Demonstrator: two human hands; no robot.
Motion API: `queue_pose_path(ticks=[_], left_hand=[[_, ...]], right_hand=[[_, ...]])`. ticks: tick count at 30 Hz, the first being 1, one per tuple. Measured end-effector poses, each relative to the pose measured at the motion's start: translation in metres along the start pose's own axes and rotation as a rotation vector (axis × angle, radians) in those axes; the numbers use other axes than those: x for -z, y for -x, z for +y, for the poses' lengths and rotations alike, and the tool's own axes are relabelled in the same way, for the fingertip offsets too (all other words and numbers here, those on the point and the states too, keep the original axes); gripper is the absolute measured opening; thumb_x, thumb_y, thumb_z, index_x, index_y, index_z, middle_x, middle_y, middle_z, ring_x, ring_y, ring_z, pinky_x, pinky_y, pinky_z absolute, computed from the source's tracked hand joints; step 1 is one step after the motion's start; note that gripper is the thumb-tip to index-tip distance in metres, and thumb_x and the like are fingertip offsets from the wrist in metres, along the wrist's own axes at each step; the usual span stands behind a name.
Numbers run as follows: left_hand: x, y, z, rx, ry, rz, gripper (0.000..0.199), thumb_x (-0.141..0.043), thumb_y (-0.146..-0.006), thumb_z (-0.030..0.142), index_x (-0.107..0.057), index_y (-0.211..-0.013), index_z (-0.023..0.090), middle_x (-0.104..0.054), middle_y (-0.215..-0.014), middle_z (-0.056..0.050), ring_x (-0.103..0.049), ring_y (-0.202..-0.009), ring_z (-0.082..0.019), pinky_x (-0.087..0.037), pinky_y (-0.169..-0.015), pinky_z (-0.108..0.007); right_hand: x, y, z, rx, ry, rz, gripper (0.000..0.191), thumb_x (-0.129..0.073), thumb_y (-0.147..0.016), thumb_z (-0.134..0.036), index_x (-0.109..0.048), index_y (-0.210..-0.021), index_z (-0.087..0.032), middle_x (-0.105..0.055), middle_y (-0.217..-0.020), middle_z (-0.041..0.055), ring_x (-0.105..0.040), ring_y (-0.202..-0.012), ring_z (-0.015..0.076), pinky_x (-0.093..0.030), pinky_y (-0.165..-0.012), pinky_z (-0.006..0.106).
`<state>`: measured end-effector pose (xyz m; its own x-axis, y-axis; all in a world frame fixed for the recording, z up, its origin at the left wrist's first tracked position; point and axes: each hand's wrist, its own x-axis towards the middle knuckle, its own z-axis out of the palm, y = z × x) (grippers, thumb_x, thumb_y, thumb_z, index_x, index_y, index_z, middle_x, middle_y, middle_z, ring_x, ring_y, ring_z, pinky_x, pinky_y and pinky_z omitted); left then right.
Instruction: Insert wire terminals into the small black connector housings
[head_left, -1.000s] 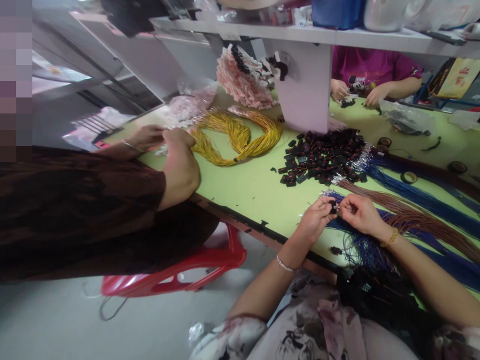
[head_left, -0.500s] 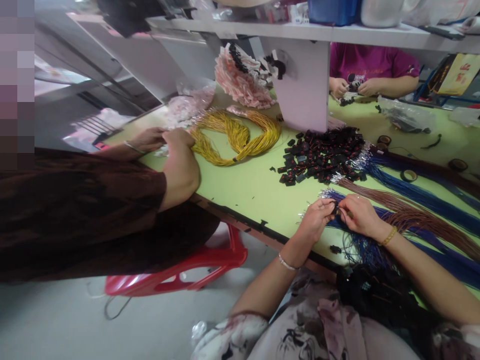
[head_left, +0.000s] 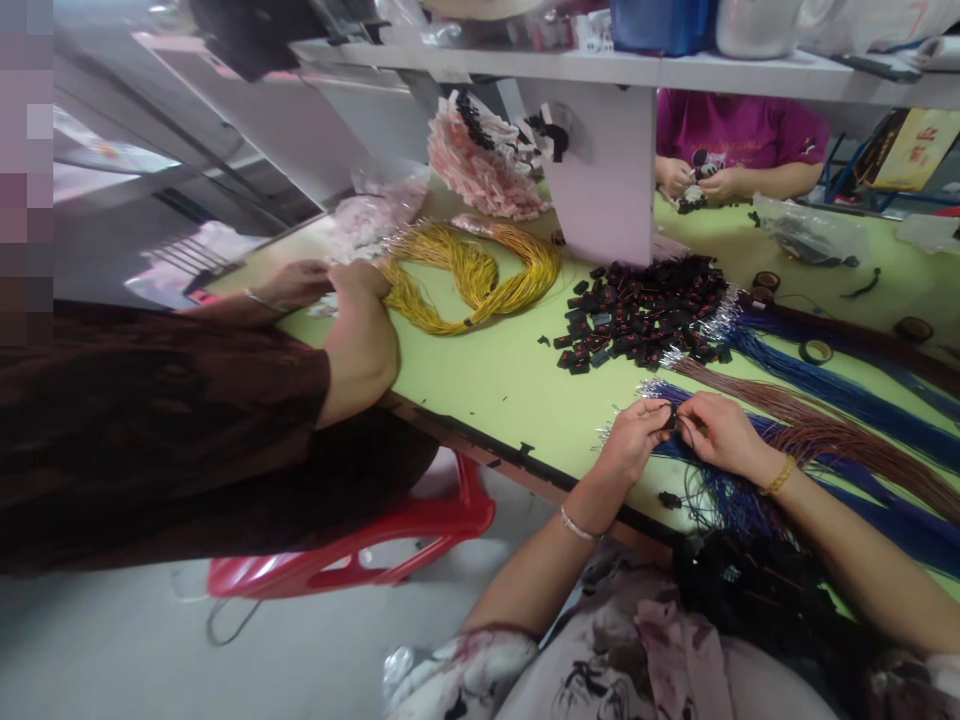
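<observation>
My left hand pinches a small black plastic connector between thumb and fingertips. Right up against it, my right hand has its fingers closed on what looks like a thin dark wire at the connector's side; the fingers hide most of it. Beneath both hands run blue and purple wires with silver metal terminals at their ends. A heap of black connectors lies beyond my hands. Close below my right hand is another black connector, beside tangled blue wires.
Bundles of brown wires and blue wires stretch to the right. Tape rolls lie behind them. A coil of yellow wires is near a co-worker's arm on the left. Another person sits opposite, under a shelf.
My hands stay almost in the same place, with the black connector still between them. The view has shifted very slightly.
</observation>
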<state>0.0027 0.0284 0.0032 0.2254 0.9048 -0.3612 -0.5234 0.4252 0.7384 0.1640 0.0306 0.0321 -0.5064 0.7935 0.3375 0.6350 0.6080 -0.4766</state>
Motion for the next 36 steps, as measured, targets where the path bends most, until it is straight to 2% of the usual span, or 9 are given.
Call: queue_pose_path(ticks=[7, 11, 14, 17, 19, 22, 25, 32, 36], left_hand=[[-0.003, 0.001, -0.005, -0.053, -0.035, 0.046, 0.029, -0.079, -0.06, 0.026, -0.062, -0.079, 0.012, -0.06, -0.067, 0.0, -0.054, -0.057, -0.008, -0.041, -0.057, -0.022], [-0.003, 0.002, -0.006, -0.043, -0.067, 0.059, 0.03, -0.079, -0.06, 0.026, -0.063, -0.08, 0.012, -0.06, -0.068, -0.001, -0.053, -0.058, -0.008, -0.042, -0.058, -0.022], [-0.002, 0.001, -0.005, -0.028, -0.064, 0.076, 0.032, -0.08, -0.058, 0.027, -0.063, -0.082, 0.013, -0.059, -0.069, 0.0, -0.053, -0.059, -0.007, -0.042, -0.059, -0.022], [-0.002, 0.0, -0.004, -0.012, -0.075, 0.07, 0.033, -0.08, -0.058, 0.029, -0.064, -0.083, 0.013, -0.058, -0.07, -0.001, -0.053, -0.061, -0.008, -0.043, -0.06, -0.022], [-0.002, 0.0, -0.004, -0.003, -0.077, 0.066, 0.034, -0.08, -0.059, 0.03, -0.064, -0.083, 0.013, -0.059, -0.072, -0.001, -0.053, -0.063, -0.008, -0.043, -0.06, -0.023], [-0.002, 0.0, -0.004, 0.011, -0.075, 0.062, 0.034, -0.08, -0.058, 0.03, -0.063, -0.082, 0.013, -0.059, -0.073, -0.002, -0.054, -0.065, -0.009, -0.043, -0.06, -0.023], [-0.004, 0.001, -0.003, 0.005, -0.075, 0.062, 0.034, -0.079, -0.059, 0.03, -0.063, -0.083, 0.013, -0.059, -0.073, -0.002, -0.054, -0.065, -0.01, -0.043, -0.06, -0.023], [-0.005, 0.002, -0.003, -0.006, -0.058, 0.061, 0.035, -0.079, -0.058, 0.03, -0.064, -0.085, 0.013, -0.058, -0.073, -0.001, -0.053, -0.065, -0.009, -0.043, -0.06, -0.023], [-0.005, 0.0, -0.004, -0.006, -0.057, 0.054, 0.035, -0.079, -0.059, 0.03, -0.063, -0.085, 0.014, -0.058, -0.074, -0.002, -0.054, -0.066, -0.009, -0.043, -0.06, -0.023]], right_hand=[[-0.008, 0.002, 0.0, -0.022, 0.016, 0.022, 0.008, -0.049, -0.082, -0.016, -0.056, -0.077, -0.017, -0.058, -0.07, 0.0038, -0.05, -0.064, 0.0154, -0.037, -0.06, 0.027], [0.004, -0.004, 0.005, -0.017, -0.038, -0.059, 0.011, -0.048, -0.083, -0.017, -0.058, -0.078, -0.017, -0.06, -0.072, 0.0036, -0.052, -0.065, 0.0148, -0.038, -0.061, 0.026], [0.018, -0.014, 0.027, -0.14, -0.025, -0.034, 0.016, -0.046, -0.087, -0.021, -0.061, -0.082, -0.018, -0.063, -0.078, 0.0038, -0.055, -0.07, 0.0148, -0.038, -0.064, 0.025], [0.024, -0.021, 0.056, -0.373, 0.249, 0.014, 0.013, -0.057, -0.08, -0.027, -0.064, -0.086, -0.018, -0.063, -0.079, 0.0056, -0.053, -0.067, 0.0163, -0.034, -0.059, 0.026], [0.023, -0.022, 0.073, -0.435, 0.286, -0.029, 0.013, -0.058, -0.079, -0.029, -0.065, -0.081, -0.018, -0.063, -0.079, 0.0055, -0.052, -0.065, 0.0154, -0.032, -0.058, 0.025], [0.02, -0.022, 0.087, -0.454, 0.199, -0.058, 0.017, -0.054, -0.081, -0.03, -0.062, -0.074, -0.018, -0.066, -0.076, 0.0036, -0.053, -0.064, 0.0142, -0.032, -0.059, 0.024], [0.021, -0.022, 0.087, -0.446, 0.178, -0.059, 0.018, -0.052, -0.083, -0.03, -0.06, -0.073, -0.018, -0.066, -0.075, 0.0027, -0.053, -0.064, 0.0141, -0.031, -0.058, 0.024], [0.029, -0.026, 0.076, -0.429, 0.435, -0.085, 0.014, -0.048, -0.084, -0.025, -0.058, -0.077, -0.018, -0.065, -0.076, 0.0071, -0.052, -0.062, 0.0166, -0.024, -0.053, 0.027], [0.028, -0.036, 0.068, -0.436, 0.308, -0.034, 0.014, -0.049, -0.083, -0.027, -0.057, -0.077, -0.018, -0.061, -0.065, 0.0044, -0.049, -0.055, 0.015, -0.027, -0.053, 0.026]])
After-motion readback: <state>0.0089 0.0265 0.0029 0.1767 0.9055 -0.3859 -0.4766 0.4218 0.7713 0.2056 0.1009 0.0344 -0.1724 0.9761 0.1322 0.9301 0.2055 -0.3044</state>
